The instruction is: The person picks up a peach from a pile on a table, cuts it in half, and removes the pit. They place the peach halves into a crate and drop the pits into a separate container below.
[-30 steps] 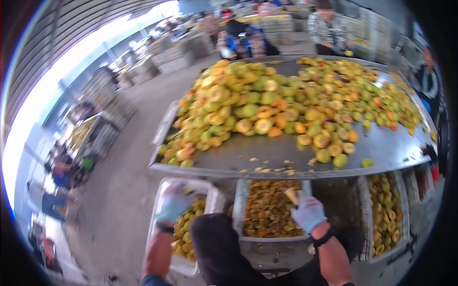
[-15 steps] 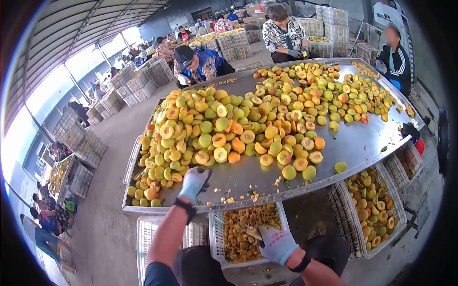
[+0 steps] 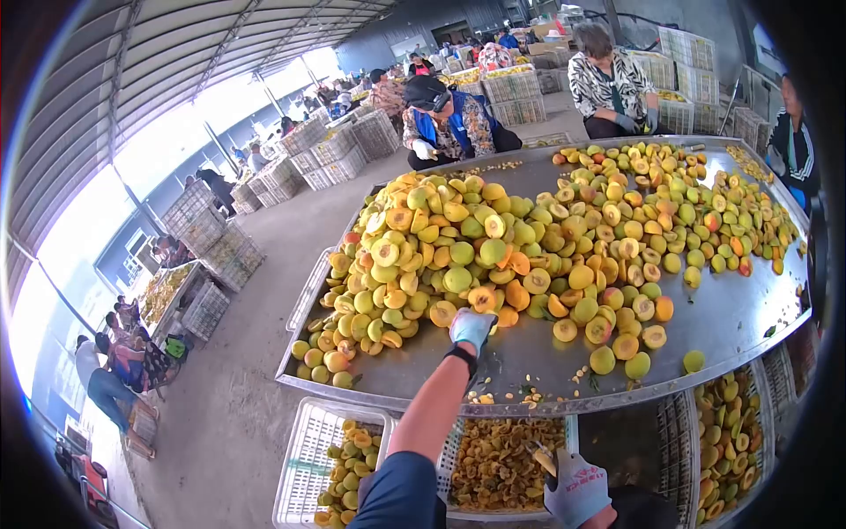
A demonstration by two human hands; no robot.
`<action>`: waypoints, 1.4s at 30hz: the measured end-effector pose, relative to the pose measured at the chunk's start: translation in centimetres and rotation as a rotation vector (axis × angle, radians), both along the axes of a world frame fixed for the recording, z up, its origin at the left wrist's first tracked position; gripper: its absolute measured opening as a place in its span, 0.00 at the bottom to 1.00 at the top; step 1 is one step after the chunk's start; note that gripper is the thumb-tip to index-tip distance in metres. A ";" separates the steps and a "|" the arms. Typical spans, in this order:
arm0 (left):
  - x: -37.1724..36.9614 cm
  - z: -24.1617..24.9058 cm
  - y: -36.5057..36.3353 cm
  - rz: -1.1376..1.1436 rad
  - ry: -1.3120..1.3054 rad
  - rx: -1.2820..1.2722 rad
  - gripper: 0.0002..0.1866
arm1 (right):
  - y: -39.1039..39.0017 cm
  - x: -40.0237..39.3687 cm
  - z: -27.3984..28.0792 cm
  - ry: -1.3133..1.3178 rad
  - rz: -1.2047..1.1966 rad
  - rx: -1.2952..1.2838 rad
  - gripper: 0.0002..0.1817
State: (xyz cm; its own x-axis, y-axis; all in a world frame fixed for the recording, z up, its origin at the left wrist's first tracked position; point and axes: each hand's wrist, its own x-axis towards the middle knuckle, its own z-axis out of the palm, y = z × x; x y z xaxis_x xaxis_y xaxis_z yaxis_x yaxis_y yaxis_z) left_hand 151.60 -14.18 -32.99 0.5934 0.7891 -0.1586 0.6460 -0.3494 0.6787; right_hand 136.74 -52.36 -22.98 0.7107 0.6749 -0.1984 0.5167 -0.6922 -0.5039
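Observation:
A large heap of yellow-green peaches [image 3: 458, 279], many cut in half, covers much of the metal table [image 3: 520, 361]. My left hand [image 3: 474, 330], in a pale glove with a dark palm, reaches over the table to the heap's near edge. Its fingers are right at a cut peach half [image 3: 483, 298] and mostly hidden behind the glove. Low in front of me, my right hand [image 3: 577, 489] is closed around a small tool with a wooden handle [image 3: 544, 458]. Below that tool, a white crate [image 3: 447, 463] holds brownish pits and scraps.
Another white crate [image 3: 304, 450] with peaches stands at left, and a peach-filled crate [image 3: 687, 450] at right. Across the table sit a person in a blue vest [image 3: 449, 123], one in a patterned top [image 3: 608, 88] and one in a striped jacket [image 3: 797, 145]. Stacked crates [image 3: 313, 154] stand behind.
My left hand has moved from the table's near edge to the peach heap. The right hand still holds the tool over the scrap crate. The view has swung left, showing a peach crate.

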 end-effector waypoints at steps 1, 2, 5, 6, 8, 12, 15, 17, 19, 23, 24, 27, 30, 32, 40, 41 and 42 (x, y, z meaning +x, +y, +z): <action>-0.8 -0.7 0.7 -0.071 -0.144 -0.333 0.24 | 0.1 0.0 -0.1 -0.003 -0.010 -0.003 0.24; -2.3 1.4 -1.0 -0.075 -0.336 -0.623 0.21 | 0.4 0.2 -0.6 -0.039 -0.037 0.080 0.22; -8.0 7.1 -5.8 -0.130 -0.367 -1.215 0.17 | 0.3 0.0 -0.3 -0.065 -0.104 0.247 0.19; -9.6 8.0 -7.4 -0.114 -0.381 -1.197 0.18 | 0.4 0.0 -0.4 -0.068 -0.115 0.324 0.19; -12.6 9.2 -9.9 -0.138 -0.450 -1.241 0.21 | 0.9 -0.4 -1.3 -0.138 -0.119 0.488 0.18; -16.5 10.1 -13.7 -0.255 -0.550 -1.350 0.25 | 2.1 -0.3 -2.1 -0.209 -0.061 0.640 0.19; -17.8 9.1 -15.3 -0.801 -0.588 -0.122 0.23 | 2.6 -0.2 -2.7 -0.226 -0.071 0.615 0.18; -18.3 8.9 -16.0 -0.869 -0.609 -0.008 0.23 | 2.8 -0.1 -2.5 -0.240 -0.088 0.601 0.17; -17.8 4.6 -15.2 -0.643 -0.615 -0.764 0.27 | 2.9 -0.3 -1.5 -0.160 -0.108 0.573 0.16; -17.2 4.5 -15.6 -0.772 -0.543 -0.491 0.30 | 3.1 -0.2 -1.4 -0.075 -0.106 0.584 0.13; -17.3 5.9 -16.1 -0.707 -0.584 -0.509 0.27 | 3.2 -0.1 -1.4 -0.079 -0.108 0.584 0.13; -17.4 8.3 -17.0 -0.560 -0.657 -0.444 0.24 | 3.6 -0.2 -1.5 0.114 -0.227 0.683 0.13; -18.0 9.3 -17.3 -0.631 -0.483 -0.176 0.23 | 3.7 -0.2 -1.2 0.137 -0.246 0.716 0.13; -18.0 8.8 -17.4 -0.617 -0.559 -0.281 0.23 | 3.9 -0.5 -1.4 -0.132 -0.156 0.689 0.12; -17.8 8.5 -17.6 -0.499 -0.791 -0.728 0.20 | 4.7 -1.7 -1.6 -0.148 -0.104 0.421 0.15; -17.9 7.4 -17.7 -0.501 -0.788 -0.727 0.20 | 4.9 -1.7 -1.9 -0.243 -0.109 0.457 0.13; -17.8 8.7 -18.3 -0.530 -0.774 -0.616 0.19 | 5.1 -1.8 -2.1 -0.341 -0.116 0.491 0.12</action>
State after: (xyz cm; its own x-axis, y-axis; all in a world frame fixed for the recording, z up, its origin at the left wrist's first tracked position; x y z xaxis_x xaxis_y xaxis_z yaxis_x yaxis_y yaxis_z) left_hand 133.82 -32.49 -24.30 0.9389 0.3218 0.1222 -0.1551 0.0786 0.9848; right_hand 134.98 -47.30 -25.08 0.7539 0.5439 0.3686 0.6403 -0.4823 -0.5979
